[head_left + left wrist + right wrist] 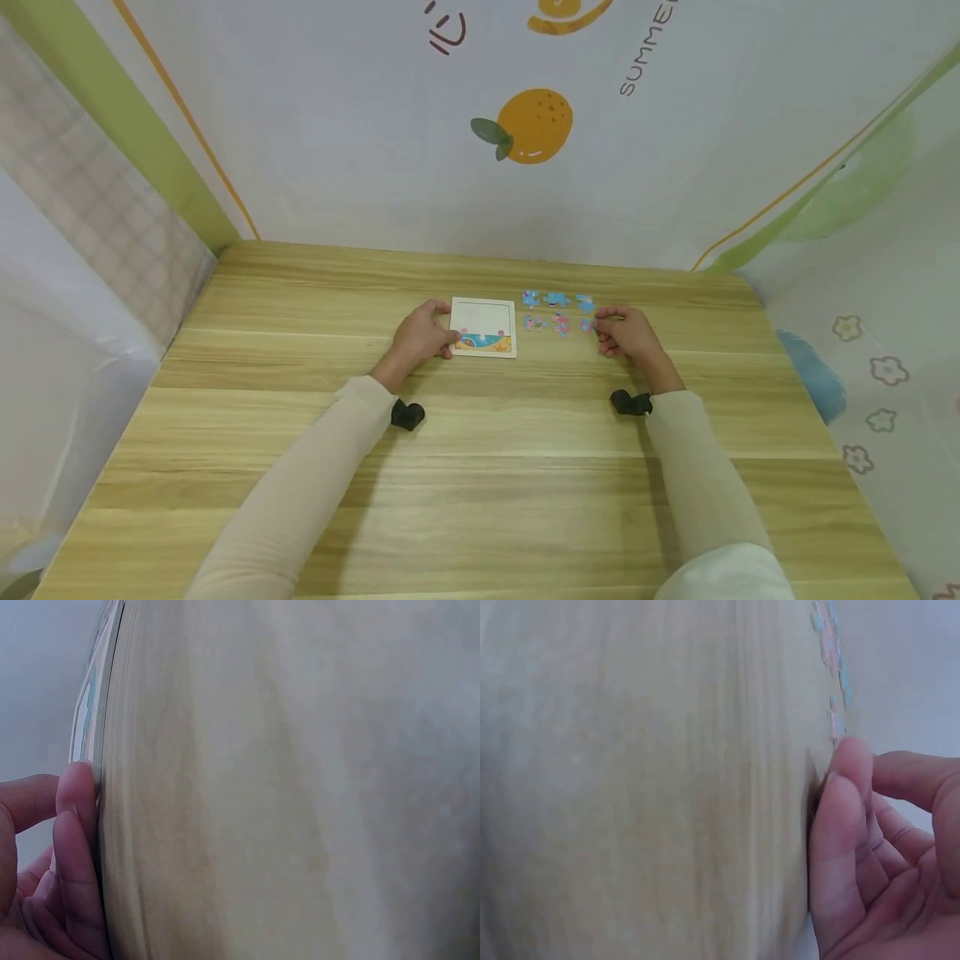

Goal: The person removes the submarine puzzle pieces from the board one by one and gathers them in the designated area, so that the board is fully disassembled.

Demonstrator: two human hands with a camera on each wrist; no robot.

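A square puzzle board (482,318) with a pale rim lies on the table, its bottom row filled with a blue and orange picture. My left hand (422,335) grips the board's left edge, thumb over the lower left corner; in the left wrist view, fingertips (76,787) are against that edge. Loose puzzle pieces lie in two rows right of the board, blue ones (557,299) behind and pinkish ones (561,323) in front. My right hand (628,333) pinches at the rightmost front puzzle piece (586,325). The fingertips partly cover it in the right wrist view.
The wooden table (517,483) has its back edge just behind the puzzle pieces. A white curtain (360,150) with fruit prints hangs behind it, and more cloth hangs at both sides. Black wrist mounts (407,415) sit on both forearms.
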